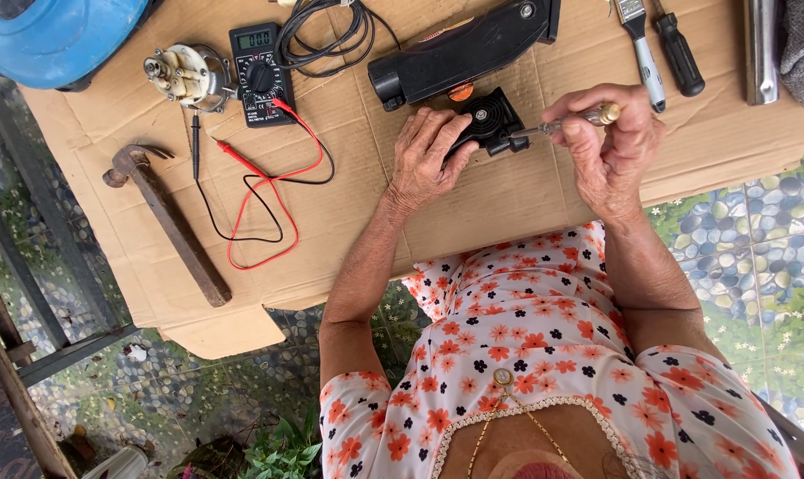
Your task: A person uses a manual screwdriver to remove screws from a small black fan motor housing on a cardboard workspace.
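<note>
Floral dress [544, 355], hands [424, 160], multimeter [260, 62], hammer [167, 222]

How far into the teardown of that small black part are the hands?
Done: a small motor lies out on the cardboard, and the multimeter sits there with its leads loose. In hand: the left hand steadies the small black part while the right hand drives a screwdriver into its side. Left: that part looks closed; the long black housing and hammer lie untouched.
</note>
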